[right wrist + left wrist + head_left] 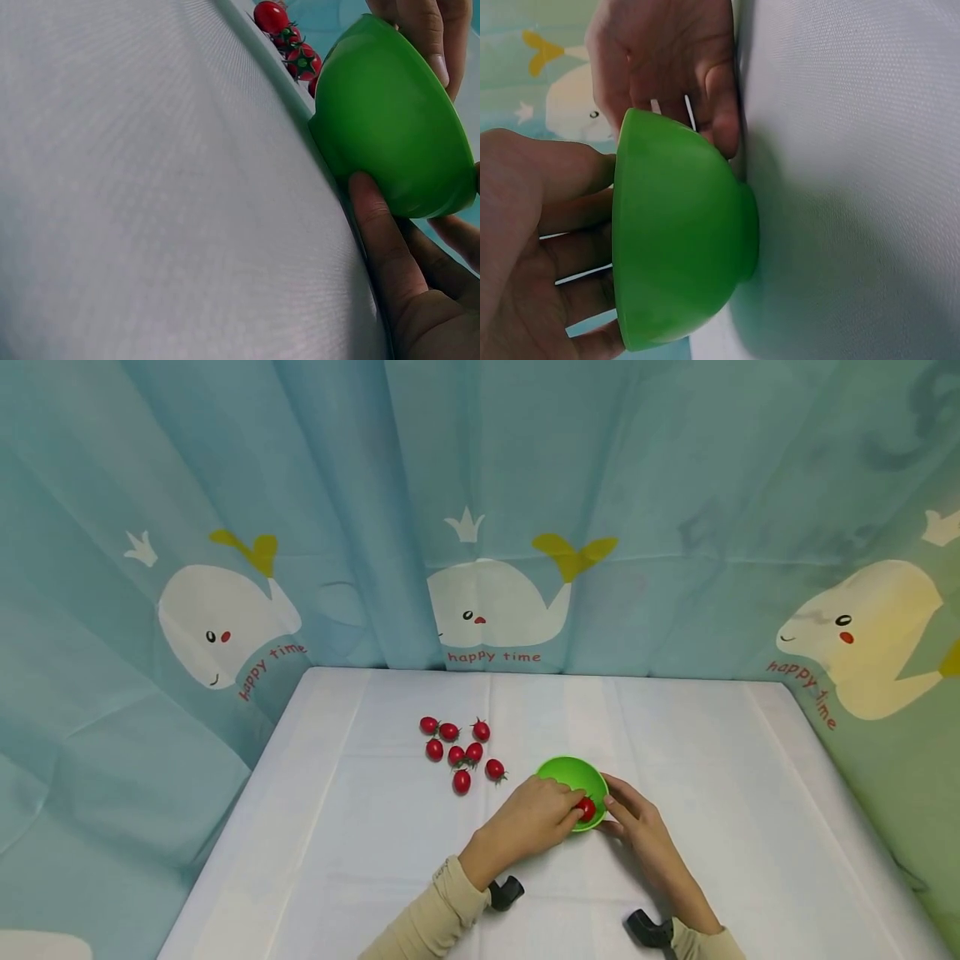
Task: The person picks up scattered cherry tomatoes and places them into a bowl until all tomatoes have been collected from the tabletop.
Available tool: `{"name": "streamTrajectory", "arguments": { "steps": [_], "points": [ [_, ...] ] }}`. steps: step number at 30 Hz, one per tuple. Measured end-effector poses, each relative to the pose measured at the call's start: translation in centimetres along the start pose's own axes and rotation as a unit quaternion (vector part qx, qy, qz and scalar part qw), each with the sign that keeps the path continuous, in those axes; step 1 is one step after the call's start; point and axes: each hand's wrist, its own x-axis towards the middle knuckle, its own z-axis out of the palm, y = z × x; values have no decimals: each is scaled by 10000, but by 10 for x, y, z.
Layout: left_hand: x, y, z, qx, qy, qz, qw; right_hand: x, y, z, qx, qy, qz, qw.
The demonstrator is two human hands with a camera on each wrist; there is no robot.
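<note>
A small green bowl [558, 768] stands on the white tablecloth, its foot on the cloth in the left wrist view. My left hand [536, 814] reaches over the bowl's rim from the left and pinches a red cherry tomato [587, 810] inside it. From the right, my right hand [645, 835] holds the bowl by its side, with fingers at the rim and one against the lower wall [375, 150]. Whether other tomatoes lie in the bowl is hidden by the left hand. Several cherry tomatoes [457, 756] with green stems lie in a loose group left of the bowl.
The white-covered table [360, 860] reaches back to a blue-green curtain [510, 485] printed with whales, which also hangs along both sides. Black devices [506, 893] are worn at both wrists, close above the cloth.
</note>
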Motion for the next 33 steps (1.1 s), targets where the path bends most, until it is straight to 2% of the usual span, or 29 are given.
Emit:
{"name": "streamTrajectory", "arguments": {
  "steps": [6, 10, 14, 17, 20, 24, 29, 33],
  "points": [
    [-1, -5, 3, -54, 111, 144, 9998, 1, 0, 0, -82, -23, 34, 10000],
    [-3, -11, 2, -517, 251, 204, 9981, 0, 0, 0, -45, -109, -5, 9999],
    [-8, -22, -2, -1061, 660, 218, 9919, 0, -1, 0, 12, -147, -15, 9999],
    [-14, -32, -5, -1338, 991, 114, 9860, 1, -1, -1, 15, -134, 10, 9999],
    [-23, -40, -6, -1498, 1221, -157, 9810, 2, -2, -1, 14, -104, 32, 9999],
    [-38, -46, -6, -1444, 1425, -838, 9756, 3, -2, -1, -2, -62, 56, 10000],
    [-62, -49, -2, -1181, 1733, -1732, 9623, 3, 0, 0, 20, -16, 62, 10000],
    [-76, -55, 1, -704, 2031, -2113, 9535, 2, 0, 0, 7, -18, 39, 10000]
  ]
}}
